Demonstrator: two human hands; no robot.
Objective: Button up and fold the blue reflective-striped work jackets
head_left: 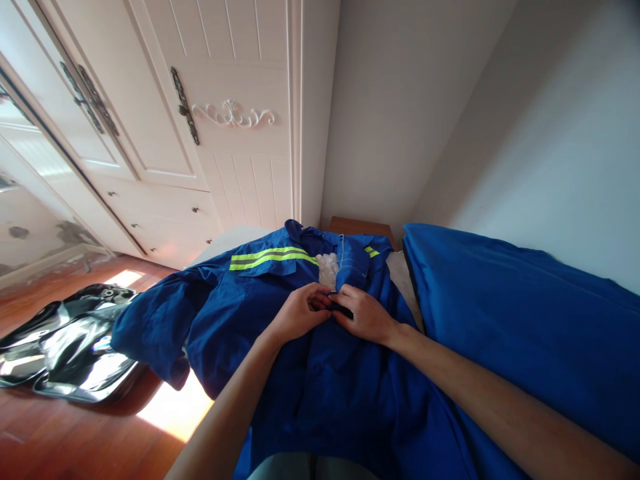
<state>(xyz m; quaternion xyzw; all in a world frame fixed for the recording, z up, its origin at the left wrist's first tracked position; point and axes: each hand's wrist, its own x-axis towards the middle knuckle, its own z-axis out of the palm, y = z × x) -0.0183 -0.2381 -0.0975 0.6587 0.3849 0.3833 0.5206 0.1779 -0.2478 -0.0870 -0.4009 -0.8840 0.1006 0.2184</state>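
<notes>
A blue work jacket (pixel 260 300) with yellow-green and grey reflective strips is spread out in front of me, its left sleeve hanging over the side. My left hand (pixel 303 310) and my right hand (pixel 364 313) meet at the front opening. Between their fingertips they pinch the jacket's edges, where a dark patch shows. The fingers of both hands are curled closed; any fastener between them is too small to make out. Just above the hands, a whitish lining or cloth (pixel 328 270) shows in the gap beside the folded front flap (pixel 353 257).
A large blue cushion or covered pad (pixel 520 333) lies to the right, against the wall. A white wardrobe (pixel 240 180) with dark handles stands ahead on the left. On the wooden floor (pixel 30 433) rests an open black case with a shiny lining (pixel 85 347).
</notes>
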